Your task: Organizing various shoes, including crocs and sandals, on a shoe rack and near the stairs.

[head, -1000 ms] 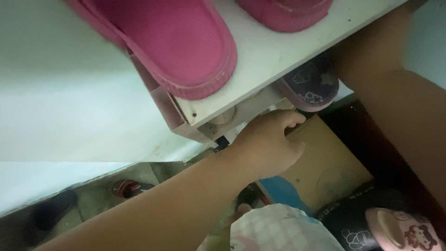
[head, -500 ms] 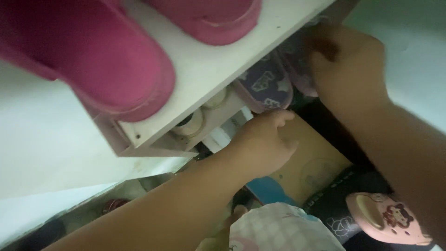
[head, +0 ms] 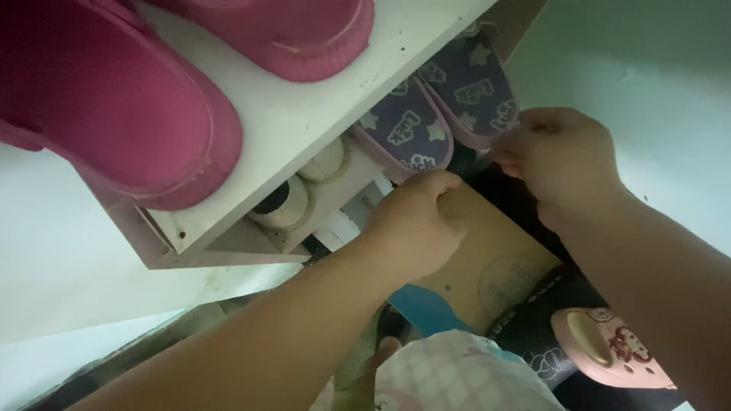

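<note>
White shelf [head: 335,99] overhead, topped by two pink slippers [head: 114,114]. Brown cardboard box [head: 495,259] is seen below it, tilted among shoes. Left hand [head: 415,224] is curled over the box's upper edge, fingers closed on it. Right hand [head: 560,164] is pinched at the purple star-patterned slippers [head: 442,106]; actual hold cannot be told.

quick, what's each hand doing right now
Left hand: closed on the top edge of the cardboard box.
Right hand: fingers curled at the purple slippers; grip unclear.
</note>
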